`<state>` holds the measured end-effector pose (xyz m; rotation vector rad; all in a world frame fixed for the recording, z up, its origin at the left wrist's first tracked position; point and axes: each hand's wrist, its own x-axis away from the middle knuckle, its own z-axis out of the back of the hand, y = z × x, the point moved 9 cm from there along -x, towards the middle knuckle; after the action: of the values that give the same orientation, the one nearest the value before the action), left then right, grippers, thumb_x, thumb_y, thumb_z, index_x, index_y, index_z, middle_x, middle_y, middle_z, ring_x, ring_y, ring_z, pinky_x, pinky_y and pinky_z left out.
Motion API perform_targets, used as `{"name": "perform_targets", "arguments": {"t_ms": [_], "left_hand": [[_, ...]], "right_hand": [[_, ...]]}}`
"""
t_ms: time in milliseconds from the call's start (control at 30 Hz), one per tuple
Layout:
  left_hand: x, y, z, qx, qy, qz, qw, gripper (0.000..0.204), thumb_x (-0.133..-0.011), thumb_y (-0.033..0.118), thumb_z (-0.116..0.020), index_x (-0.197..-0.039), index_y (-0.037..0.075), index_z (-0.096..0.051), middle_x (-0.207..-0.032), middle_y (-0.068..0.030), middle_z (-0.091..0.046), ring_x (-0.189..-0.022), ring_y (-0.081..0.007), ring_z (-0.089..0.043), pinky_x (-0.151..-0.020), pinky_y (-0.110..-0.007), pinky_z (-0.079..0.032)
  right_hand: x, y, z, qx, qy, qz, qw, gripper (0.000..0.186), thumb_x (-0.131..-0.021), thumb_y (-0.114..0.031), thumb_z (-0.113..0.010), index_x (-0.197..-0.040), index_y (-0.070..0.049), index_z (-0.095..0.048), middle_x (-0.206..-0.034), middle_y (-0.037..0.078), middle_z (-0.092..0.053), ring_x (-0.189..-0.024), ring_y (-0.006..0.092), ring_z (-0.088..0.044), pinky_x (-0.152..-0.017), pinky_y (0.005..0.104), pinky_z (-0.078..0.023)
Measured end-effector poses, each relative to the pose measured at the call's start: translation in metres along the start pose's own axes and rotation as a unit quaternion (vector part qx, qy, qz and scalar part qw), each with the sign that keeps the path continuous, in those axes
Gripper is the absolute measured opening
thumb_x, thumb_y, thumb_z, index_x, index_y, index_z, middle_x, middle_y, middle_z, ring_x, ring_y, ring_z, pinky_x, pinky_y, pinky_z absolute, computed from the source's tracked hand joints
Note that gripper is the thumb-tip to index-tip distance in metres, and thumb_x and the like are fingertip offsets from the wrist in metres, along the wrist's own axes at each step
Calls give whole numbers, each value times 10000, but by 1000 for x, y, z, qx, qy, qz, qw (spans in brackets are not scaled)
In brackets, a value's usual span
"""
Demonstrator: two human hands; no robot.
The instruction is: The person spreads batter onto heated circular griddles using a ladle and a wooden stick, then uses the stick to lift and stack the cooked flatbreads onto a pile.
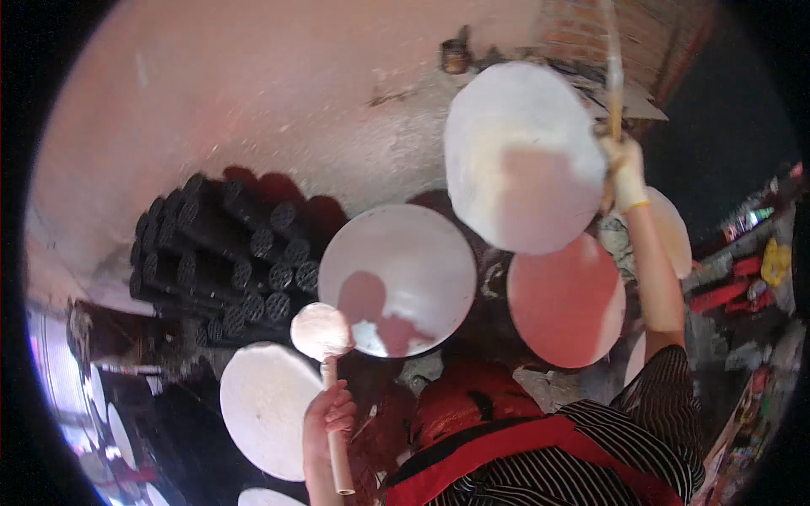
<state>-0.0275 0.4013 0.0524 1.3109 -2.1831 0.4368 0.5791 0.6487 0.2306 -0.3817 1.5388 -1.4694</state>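
My left hand grips the pale handle of a tool whose round, white-coated head is beside a round grey griddle-like plate. My right hand, in a pale glove with a yellow cuff, is closed on a long wooden stick that points upward. A large white round sheet is just left of that hand; whether the hand or stick touches it is hard to tell. Below it is a red-tinted round plate. Another white round plate lies left of my left hand.
Black cylindrical briquettes with holed ends are stacked against a pink wall. A small rusty can stands at the wall's foot near some brickwork. Red and yellow items are at the far right, and more round white plates at lower left.
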Motion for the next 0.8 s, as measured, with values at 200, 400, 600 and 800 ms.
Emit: {"name": "perform_targets", "arguments": {"t_ms": [200,400,600,800], "left_hand": [[-49,-45,-83,14,-82,57,995,129,-988,68,-460,-1054,-31,-507,-751,-53,-464,-588,-122,-443,-488,-221,-415],[-38,-92,-184,-834,-76,-424,346,116,-943,74,-509,-988,-15,-567,-795,-88,-581,-666,-193,-557,-609,-272,-497],[-53,-157,-222,-865,-116,-429,233,39,-862,22,-584,-857,4,-618,-891,-171,-670,-884,-290,-673,-817,-337,-542],[-67,-189,-243,-908,62,-414,3,116,-789,-32,-599,-887,8,-646,-943,-194,-679,-912,-362,-658,-817,-428,-543]], "right_hand": [[-51,35,311,-147,152,-27,977,386,-854,-243,-727,-1060,70,-632,-938,88,-663,-845,186,-631,-779,320,-520],[-28,227,541,-94,353,-106,925,457,-858,-249,-718,-1076,136,-602,-980,140,-654,-833,224,-595,-790,348,-496],[68,399,602,115,523,-312,785,271,-884,-159,-650,-906,111,-637,-858,178,-698,-697,261,-651,-646,369,-529],[100,440,638,274,513,-386,717,376,-844,-345,-653,-1021,-14,-679,-952,207,-711,-909,384,-687,-810,454,-527]]}}
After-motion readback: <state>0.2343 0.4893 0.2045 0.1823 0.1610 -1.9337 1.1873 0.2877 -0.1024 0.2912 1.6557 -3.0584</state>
